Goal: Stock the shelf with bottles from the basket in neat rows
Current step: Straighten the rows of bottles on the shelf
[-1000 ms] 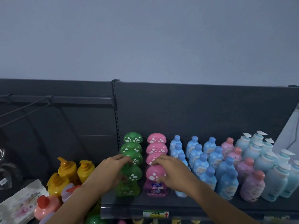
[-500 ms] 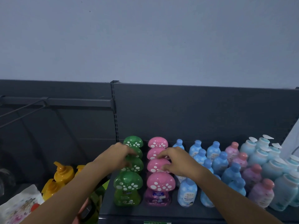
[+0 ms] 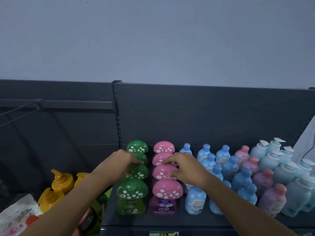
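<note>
Both hands have slid back from the front bottles to mid-row. Left hand point(image 3: 119, 163) has its fingers curled over a cap in the green mushroom-capped plastic bottles point(image 3: 132, 188), and right hand point(image 3: 185, 169) pinches a cap in the pink mushroom-capped plastic bottles point(image 3: 167, 189) just beside them. Both rows stand upright on the dark grey metal shelf point(image 3: 153, 220), running front to back, straight away from the hands, one hand per row. Guessing the next bit is nudging them straight, and the front bottles look easy to knock with a wrist.
</note>
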### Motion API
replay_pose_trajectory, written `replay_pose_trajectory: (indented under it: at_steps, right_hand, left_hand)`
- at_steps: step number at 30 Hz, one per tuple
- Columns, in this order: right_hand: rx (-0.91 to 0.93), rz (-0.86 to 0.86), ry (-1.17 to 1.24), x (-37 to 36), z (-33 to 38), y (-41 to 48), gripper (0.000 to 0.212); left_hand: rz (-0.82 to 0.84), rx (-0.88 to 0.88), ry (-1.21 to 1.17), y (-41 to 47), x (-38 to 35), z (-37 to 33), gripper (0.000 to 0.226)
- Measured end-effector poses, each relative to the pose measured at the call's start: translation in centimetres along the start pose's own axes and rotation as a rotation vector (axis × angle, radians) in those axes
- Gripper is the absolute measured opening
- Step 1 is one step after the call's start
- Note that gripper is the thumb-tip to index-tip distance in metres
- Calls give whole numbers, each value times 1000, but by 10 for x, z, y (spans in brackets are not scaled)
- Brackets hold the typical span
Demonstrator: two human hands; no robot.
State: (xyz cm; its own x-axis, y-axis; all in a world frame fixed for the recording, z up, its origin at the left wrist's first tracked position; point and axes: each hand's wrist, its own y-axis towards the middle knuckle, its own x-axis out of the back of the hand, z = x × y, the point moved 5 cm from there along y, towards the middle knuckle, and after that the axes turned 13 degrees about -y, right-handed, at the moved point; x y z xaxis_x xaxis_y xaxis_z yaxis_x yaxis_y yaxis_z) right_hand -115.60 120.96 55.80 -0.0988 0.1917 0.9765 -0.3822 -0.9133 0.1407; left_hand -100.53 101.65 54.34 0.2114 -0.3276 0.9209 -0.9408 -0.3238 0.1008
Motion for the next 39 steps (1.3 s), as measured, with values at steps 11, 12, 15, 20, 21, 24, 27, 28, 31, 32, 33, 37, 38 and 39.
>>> replay_pose_trajectory:
  at_steps: [11, 12, 15, 20, 21, 24, 27, 28, 31, 32, 33, 37, 38, 39]
  right_hand:
    - [-131, -133, -48, 78, -79, -77, 26]
    - [-145, -116, -60, 79, -87, -86, 24]
    - [-153, -64, -71, 72, -109, -105, 29]
    - [-96, 184, -94, 43, -128, -117, 51]
    - [-78, 215, -107, 36, -129, -116, 50]
    - [-34, 217, -140, 23, -134, -114, 39]
    - [-8, 192, -135, 20, -137, -112, 39]
    - [-3, 190, -127, 19, -137, -112, 39]
    - [-4, 177, -115, 19, -136, -113, 37]
    - [-4, 177, -118, 19, -136, -113, 37]
    - [-2, 179, -119, 19, -136, -113, 37]
    - [6, 207, -77, 22, -138, -117, 56]
    - [2, 204, -57, 27, -142, -118, 63]
    - [-6, 189, -44, 35, -147, -120, 68]
  left_hand:
    - [-74, -47, 106, -4, 23, -56, 52]
    - [-116, -59, 74, -3, 25, -72, 47]
    - [-205, -123, -101, 2, 17, -125, 35]
    - [-94, -169, -183, 13, -38, -191, 46]
    - [-53, -159, -169, 16, -50, -197, 50]
    - [51, -110, -106, 21, -78, -206, 53]
    - [58, -90, -71, 22, -90, -205, 49]
    - [52, -87, -63, 22, -92, -206, 47]
    - [48, -82, -54, 23, -93, -207, 45]
    - [51, -76, -54, 23, -93, -208, 45]
    - [52, -69, -60, 24, -93, -208, 46]
    - [61, -57, -49, 24, -95, -208, 54]
    - [60, -56, -50, 25, -95, -209, 58]
    - [54, -57, -55, 25, -94, -210, 62]
